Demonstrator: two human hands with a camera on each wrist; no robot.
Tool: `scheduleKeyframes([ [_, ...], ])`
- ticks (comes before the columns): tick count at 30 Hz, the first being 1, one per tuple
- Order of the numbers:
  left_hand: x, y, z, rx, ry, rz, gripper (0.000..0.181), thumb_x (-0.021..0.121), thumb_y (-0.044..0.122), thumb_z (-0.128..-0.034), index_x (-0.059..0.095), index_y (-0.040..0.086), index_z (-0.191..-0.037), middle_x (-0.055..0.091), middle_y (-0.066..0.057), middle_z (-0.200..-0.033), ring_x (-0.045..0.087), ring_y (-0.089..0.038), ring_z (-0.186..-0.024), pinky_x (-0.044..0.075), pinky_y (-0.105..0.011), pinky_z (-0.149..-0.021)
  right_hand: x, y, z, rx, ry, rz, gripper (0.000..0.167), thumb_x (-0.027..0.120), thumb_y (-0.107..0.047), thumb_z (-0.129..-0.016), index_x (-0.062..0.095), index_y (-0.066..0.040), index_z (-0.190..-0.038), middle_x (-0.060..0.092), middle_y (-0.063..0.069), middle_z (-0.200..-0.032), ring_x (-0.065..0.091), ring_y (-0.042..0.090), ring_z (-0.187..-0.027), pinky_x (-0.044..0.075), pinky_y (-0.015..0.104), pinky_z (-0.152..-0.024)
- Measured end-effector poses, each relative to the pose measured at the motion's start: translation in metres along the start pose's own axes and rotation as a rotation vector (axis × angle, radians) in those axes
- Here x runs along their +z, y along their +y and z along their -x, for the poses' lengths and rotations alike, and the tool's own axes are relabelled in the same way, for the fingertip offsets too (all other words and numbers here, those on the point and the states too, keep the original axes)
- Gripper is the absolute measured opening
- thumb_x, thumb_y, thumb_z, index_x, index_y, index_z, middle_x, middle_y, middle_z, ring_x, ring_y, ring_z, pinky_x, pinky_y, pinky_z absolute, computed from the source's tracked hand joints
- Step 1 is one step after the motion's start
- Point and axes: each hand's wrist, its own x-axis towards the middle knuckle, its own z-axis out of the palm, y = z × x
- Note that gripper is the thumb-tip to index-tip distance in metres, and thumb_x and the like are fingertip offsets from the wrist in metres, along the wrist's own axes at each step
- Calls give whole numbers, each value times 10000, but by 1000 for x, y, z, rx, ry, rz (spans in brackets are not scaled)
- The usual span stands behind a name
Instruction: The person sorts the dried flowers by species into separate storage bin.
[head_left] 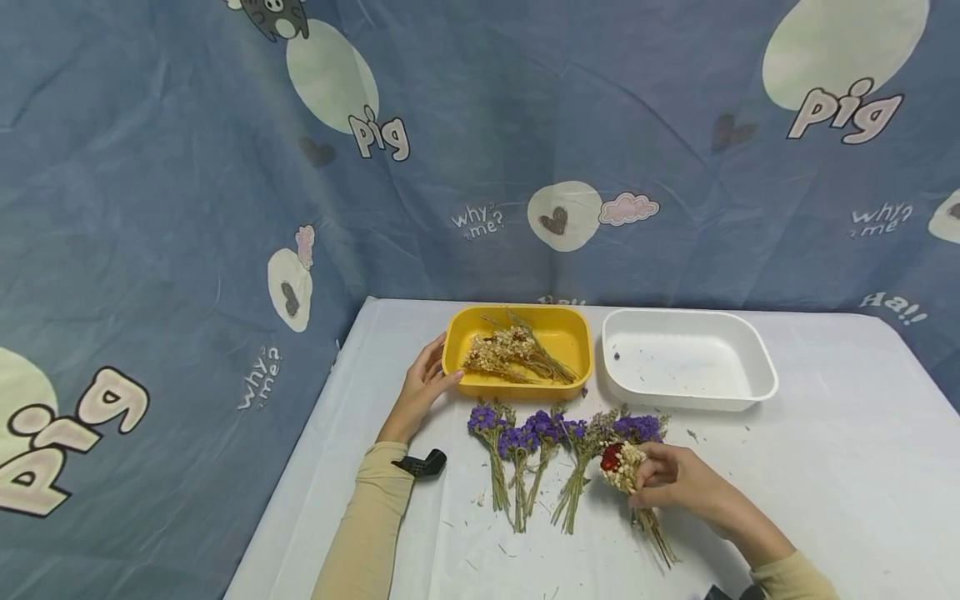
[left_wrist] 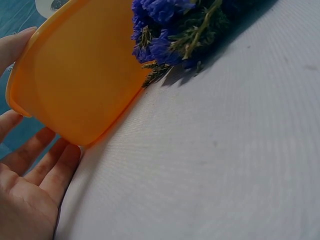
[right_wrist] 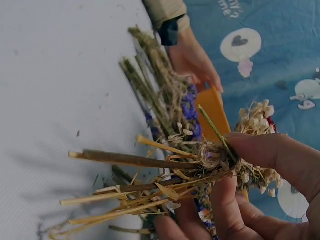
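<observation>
My right hand pinches a small dried flower bouquet by its stems, just under the cream and red heads. In the right wrist view, twine binds the bouquet's stems, which point away from the fingers. At the left end of a yellow tray, my left hand touches the rim and outer wall with fairly straight, spread fingers. Inside that tray lie cream dried flower bunches. Purple flower bunches lie in a row on the table before it, stems toward me.
A white tray stands right of the yellow one, with small bits inside. Stem scraps are scattered over the white table. A blue printed cloth hangs behind and at the left.
</observation>
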Motion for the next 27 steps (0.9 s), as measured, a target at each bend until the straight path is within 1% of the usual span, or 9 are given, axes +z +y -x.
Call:
scheduleKeyframes([
  [2, 0, 0, 0, -2, -1, 1, 761, 734, 191, -976, 334, 307, -1613, 411, -84, -1628, 392, -291, -1526, 361, -467, -1254, 0, -1, 1, -13, -16, -2, 873, 762, -45, -841, 236, 278, -1458, 698, -9, -928, 689, 125, -877, 539, 184, -903],
  [5, 0, -1, 0, -3, 2, 1, 759, 733, 183, -977, 336, 307, -1613, 421, -87, -1618, 401, -291, -1520, 368, -465, -1250, 0, -2, 2, -36, -25, -19, 707, 757, -42, -851, 378, 229, -1383, 696, -31, -918, 690, 121, -864, 567, 224, -879],
  [9, 0, -1, 0, -1, 4, -1, 758, 731, 179, -978, 336, 306, -1612, 426, -86, -1614, 405, -289, -1517, 378, -455, -1245, 0, -5, 2, -77, -33, -61, 618, 734, -11, -867, 410, 165, -1362, 677, -49, -903, 683, 110, -829, 597, 268, -821],
  [11, 1, -1, 0, -3, 6, -4, 757, 734, 189, -977, 339, 315, -1610, 429, -75, -1613, 408, -275, -1516, 386, -437, -1241, 0, -5, 2, -106, -44, -73, 664, 723, 7, -872, 367, 160, -1412, 670, -33, -897, 681, 109, -817, 603, 278, -803],
  [14, 0, 0, 0, -7, 6, -6, 758, 738, 207, -976, 339, 326, -1608, 428, -58, -1614, 407, -257, -1518, 392, -418, -1237, -1, -7, 2, -112, -52, -82, 746, 729, 3, -871, 318, 159, -1474, 668, -8, -899, 675, 100, -818, 601, 273, -803],
  [16, 0, 0, 0, -9, 8, -8, 758, 741, 216, -974, 340, 332, -1606, 431, -50, -1612, 407, -250, -1519, 392, -414, -1237, 0, -8, 2, -109, -54, -65, 760, 728, -7, -874, 309, 176, -1480, 681, -11, -911, 684, 108, -835, 591, 266, -831],
  [18, 0, -1, 0, -4, 2, -6, 760, 736, 209, -977, 332, 316, -1612, 420, -65, -1622, 396, -266, -1526, 378, -432, -1246, 0, -9, 2, -76, -42, -35, 708, 735, -33, -878, 370, 183, -1445, 691, -13, -925, 684, 113, -862, 575, 259, -850],
  [23, 0, -2, 0, 2, -1, -7, 767, 732, 192, -979, 323, 313, -1617, 406, -79, -1632, 382, -288, -1533, 366, -458, -1253, 1, -10, 3, 12, -16, 42, 443, 751, -119, -903, 593, 118, -1242, 701, 13, -944, 684, 118, -883, 563, 246, -819],
  [27, 0, -3, 0, 4, 3, -13, 769, 734, 198, -978, 321, 311, -1617, 415, -81, -1626, 387, -289, -1529, 376, -451, -1247, 1, -7, 2, 5, -14, 31, 364, 736, -115, -917, 635, 120, -1176, 707, 48, -960, 688, 106, -855, 587, 236, -775],
])
